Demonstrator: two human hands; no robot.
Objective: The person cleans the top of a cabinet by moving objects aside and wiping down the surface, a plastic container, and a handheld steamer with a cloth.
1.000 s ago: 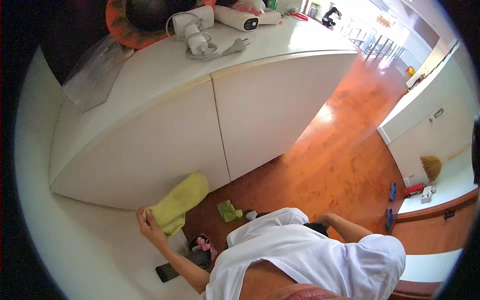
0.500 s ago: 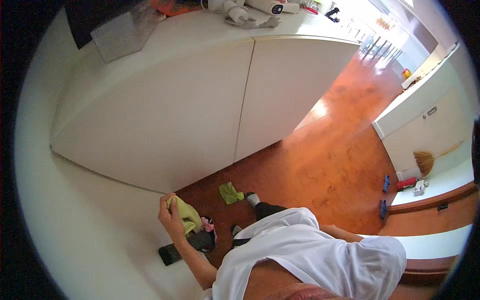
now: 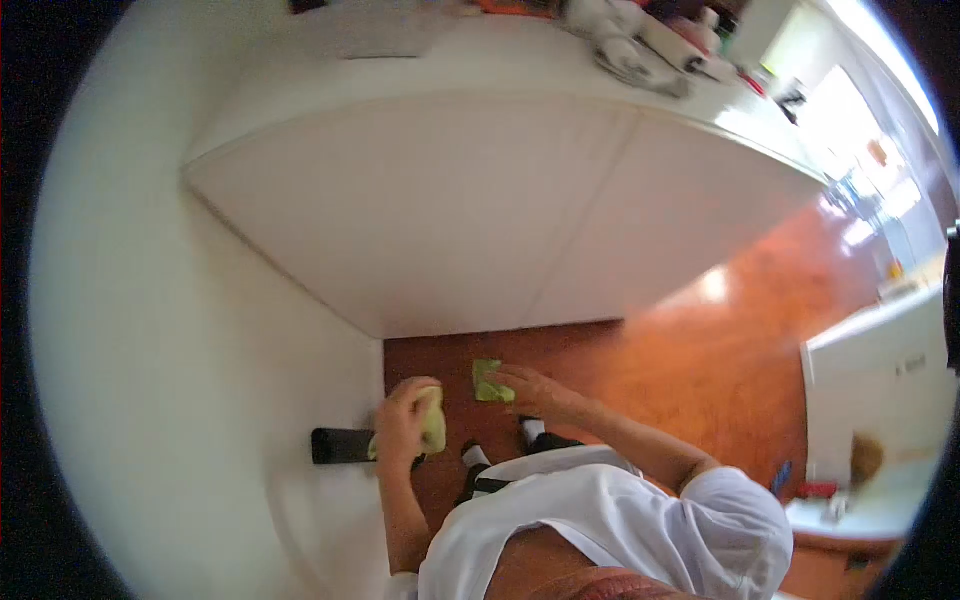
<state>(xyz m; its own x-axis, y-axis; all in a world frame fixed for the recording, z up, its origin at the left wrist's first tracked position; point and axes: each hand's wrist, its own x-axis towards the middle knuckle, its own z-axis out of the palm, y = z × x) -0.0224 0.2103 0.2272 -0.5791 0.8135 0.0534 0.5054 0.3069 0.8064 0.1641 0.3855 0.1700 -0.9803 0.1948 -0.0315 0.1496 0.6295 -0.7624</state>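
In the head view my left hand (image 3: 403, 412) is closed round a yellow-green cloth (image 3: 433, 420), which hangs down from the fingers beside the white wall. My right hand (image 3: 532, 388) reaches over the floor with its fingers stretched out and apart, slightly blurred, and holds nothing. Beneath its fingertips, a second green cloth (image 3: 487, 380) lies on the wooden floor; whether they touch it I cannot tell. Behind my left hand is a black bin-like object (image 3: 342, 446), partly hidden by the hand and cloth.
A white cabinet (image 3: 450, 210) spans the front, with a white cable and devices (image 3: 640, 55) on its top. The reddish wooden floor (image 3: 690, 350) stretches to the right. At the far right are a blue slipper (image 3: 780, 476), a red object (image 3: 817, 490) and a broom (image 3: 866, 458).
My right hand has come into view, reaching out above the cloth on the floor. My left hand, still with its cloth, has moved right. The view has turned.
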